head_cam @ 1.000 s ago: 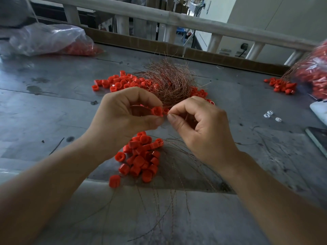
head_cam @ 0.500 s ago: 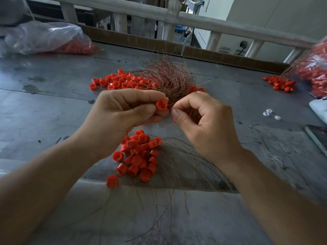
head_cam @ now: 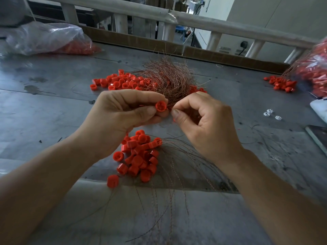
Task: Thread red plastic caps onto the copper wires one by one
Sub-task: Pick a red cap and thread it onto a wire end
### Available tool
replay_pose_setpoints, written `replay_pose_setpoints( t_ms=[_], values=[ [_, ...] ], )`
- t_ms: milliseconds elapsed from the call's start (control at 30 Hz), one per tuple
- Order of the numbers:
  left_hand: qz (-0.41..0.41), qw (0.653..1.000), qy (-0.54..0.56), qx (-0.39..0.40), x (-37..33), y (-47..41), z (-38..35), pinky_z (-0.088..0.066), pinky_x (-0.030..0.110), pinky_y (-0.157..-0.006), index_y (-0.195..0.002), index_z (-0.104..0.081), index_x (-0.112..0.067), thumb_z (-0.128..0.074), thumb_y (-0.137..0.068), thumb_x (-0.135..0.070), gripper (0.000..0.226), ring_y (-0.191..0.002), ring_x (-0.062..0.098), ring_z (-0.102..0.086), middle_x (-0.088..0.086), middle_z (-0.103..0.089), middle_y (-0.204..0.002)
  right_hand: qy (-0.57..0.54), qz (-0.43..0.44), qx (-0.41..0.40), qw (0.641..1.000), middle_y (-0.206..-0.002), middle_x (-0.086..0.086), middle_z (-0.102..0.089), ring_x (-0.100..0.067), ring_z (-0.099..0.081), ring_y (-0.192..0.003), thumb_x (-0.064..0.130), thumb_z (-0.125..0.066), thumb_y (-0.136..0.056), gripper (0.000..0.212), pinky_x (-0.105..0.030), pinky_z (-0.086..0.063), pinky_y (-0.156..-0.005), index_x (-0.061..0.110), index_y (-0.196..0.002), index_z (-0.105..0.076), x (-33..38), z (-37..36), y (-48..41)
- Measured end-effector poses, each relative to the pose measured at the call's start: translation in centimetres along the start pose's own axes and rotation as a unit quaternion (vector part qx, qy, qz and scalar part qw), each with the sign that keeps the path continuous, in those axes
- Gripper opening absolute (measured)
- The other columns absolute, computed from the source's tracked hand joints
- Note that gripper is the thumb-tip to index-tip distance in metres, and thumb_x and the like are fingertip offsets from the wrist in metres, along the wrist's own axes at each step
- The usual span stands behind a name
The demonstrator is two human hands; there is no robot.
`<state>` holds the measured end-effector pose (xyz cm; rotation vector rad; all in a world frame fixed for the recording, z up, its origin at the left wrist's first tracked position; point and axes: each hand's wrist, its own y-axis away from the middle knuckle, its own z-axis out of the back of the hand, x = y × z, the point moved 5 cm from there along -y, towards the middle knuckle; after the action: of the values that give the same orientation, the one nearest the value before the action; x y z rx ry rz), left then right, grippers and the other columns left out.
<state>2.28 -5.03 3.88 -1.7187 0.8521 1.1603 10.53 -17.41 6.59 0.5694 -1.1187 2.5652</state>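
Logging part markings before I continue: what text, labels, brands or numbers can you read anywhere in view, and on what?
None can be read.
The red cap held in the left hand: moulded ridges inside, no lettering.
The clear plastic bag: no print visible.
The small white parts: too small to tell.

So everything sits on the metal table [head_cam: 53,110]. Using the tangled wire bundle [head_cam: 169,80] as the anchor: a spread of caps [head_cam: 120,82] lies just left of it, touching its edge. Nearer than the bundle, a cap pile [head_cam: 139,156] sits on loose wire strands [head_cam: 177,174] fanning toward the near edge. Both hands hover between bundle and pile, the left hand [head_cam: 120,119] pinching one cap [head_cam: 161,106], the right hand [head_cam: 203,124] beside it. Far left of the bundle there's a plastic bag [head_cam: 46,38], far right another bag [head_cam: 315,68]. A railing [head_cam: 194,22] runs behind.
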Motion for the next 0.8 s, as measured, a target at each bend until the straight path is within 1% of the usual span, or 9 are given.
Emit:
replay_pose_setpoints(
  t_ms=[200, 267, 333, 433, 500, 600, 700, 767, 800],
  values=[
    [0.044, 0.997, 0.059, 0.022, 0.2, -0.1, -0.2, -0.055, 0.020, -0.066, -0.082, -0.075, -0.013, -0.067, -0.054, -0.011, 0.029, -0.075, 0.015, -0.071, 0.005, -0.073, -0.080, -0.078, -0.055, 0.030, 0.995, -0.070, 0.011, -0.059, 0.000, -0.054, -0.064, 0.009, -0.061, -0.079, 0.008, -0.009, -0.038, -0.058, 0.012, -0.078, -0.069, -0.5, -0.2, 0.0],
    [0.056, 0.995, 0.073, 0.035, 0.2, -0.1, -0.2, -0.055, 0.020, -0.067, -0.081, -0.076, -0.013, -0.067, -0.055, -0.010, 0.028, -0.076, 0.014, -0.070, 0.004, -0.073, -0.080, -0.123, -0.088, 0.049, 0.987, -0.066, 0.012, -0.062, -0.004, -0.056, -0.059, 0.009, -0.063, -0.081, 0.010, -0.013, -0.041, -0.052, 0.017, -0.076, -0.069, -0.6, -0.3, 0.0],
    [0.066, 0.992, 0.094, 0.049, 0.3, -0.1, -0.3, -0.055, 0.019, -0.066, -0.080, -0.076, -0.013, -0.066, -0.056, -0.009, 0.026, -0.076, 0.013, -0.070, 0.005, -0.073, -0.082, -0.178, -0.141, 0.072, 0.971, -0.056, 0.010, -0.061, -0.005, -0.053, -0.049, 0.009, -0.067, -0.081, 0.014, -0.017, -0.041, -0.045, 0.020, -0.072, -0.067, -0.9, -0.5, 0.0],
    [0.085, 0.986, 0.116, 0.079, 0.6, 0.1, -0.8, -0.054, 0.018, -0.063, -0.079, -0.075, -0.012, -0.065, -0.059, -0.007, 0.023, -0.075, 0.014, -0.070, 0.007, -0.073, -0.082, -0.263, -0.214, 0.139, 0.930, -0.052, 0.006, -0.057, -0.002, -0.047, -0.042, 0.004, -0.067, -0.078, 0.017, -0.013, -0.035, -0.040, 0.017, -0.067, -0.065, -1.4, -1.7, 0.3],
    [0.100, 0.984, 0.114, 0.092, 0.8, 0.2, -1.0, -0.054, 0.017, -0.062, -0.079, -0.075, -0.012, -0.065, -0.060, -0.007, 0.022, -0.073, 0.014, -0.070, 0.007, -0.072, -0.078, -0.287, -0.235, 0.173, 0.912, -0.053, 0.003, -0.057, -0.002, -0.047, -0.041, -0.002, -0.063, -0.076, 0.019, -0.014, -0.035, -0.038, 0.014, -0.066, -0.064, -1.5, -2.3, 0.6],
    [0.112, 0.984, 0.115, 0.081, 1.0, 0.1, -0.8, -0.055, 0.018, -0.062, -0.080, -0.074, -0.010, -0.065, -0.060, -0.007, 0.022, -0.073, 0.015, -0.070, 0.009, -0.072, -0.077, -0.278, -0.228, 0.197, 0.912, -0.055, 0.005, -0.060, -0.004, -0.052, -0.045, 0.001, -0.065, -0.078, 0.016, -0.016, -0.041, -0.042, 0.014, -0.070, -0.065, -1.6, -2.4, 0.6],
    [0.110, 0.985, 0.116, 0.066, 1.0, 0.0, -0.6, -0.054, 0.018, -0.062, -0.079, -0.075, -0.010, -0.065, -0.058, -0.008, 0.023, -0.074, 0.015, -0.070, 0.008, -0.072, -0.079, -0.223, -0.225, 0.134, 0.939, -0.063, 0.004, -0.066, -0.007, -0.060, -0.057, 0.011, -0.066, -0.080, 0.006, -0.019, -0.050, -0.057, 0.016, -0.076, -0.068, -3.4, -0.9, -0.4],
    [0.110, 0.985, 0.116, 0.062, 0.9, 0.0, -0.5, -0.054, 0.018, -0.063, -0.079, -0.075, -0.010, -0.065, -0.058, -0.008, 0.023, -0.074, 0.015, -0.070, 0.007, -0.072, -0.079, -0.129, -0.231, 0.050, 0.963, -0.067, 0.001, -0.067, -0.011, -0.063, -0.063, 0.016, -0.066, -0.082, 0.010, -0.023, -0.051, -0.066, 0.021, -0.074, -0.067, -5.3, 0.7, -1.0],
    [0.110, 0.985, 0.115, 0.062, 0.9, 0.0, -0.6, -0.054, 0.018, -0.063, -0.079, -0.075, -0.010, -0.066, -0.058, -0.008, 0.023, -0.074, 0.015, -0.070, 0.007, -0.072, -0.079, -0.067, -0.228, 0.021, 0.971, -0.065, 0.006, -0.066, -0.008, -0.062, -0.063, 0.019, -0.065, -0.083, 0.014, -0.018, -0.049, -0.066, 0.025, -0.071, -0.066, -6.1, 1.3, -1.1]
  ],
)
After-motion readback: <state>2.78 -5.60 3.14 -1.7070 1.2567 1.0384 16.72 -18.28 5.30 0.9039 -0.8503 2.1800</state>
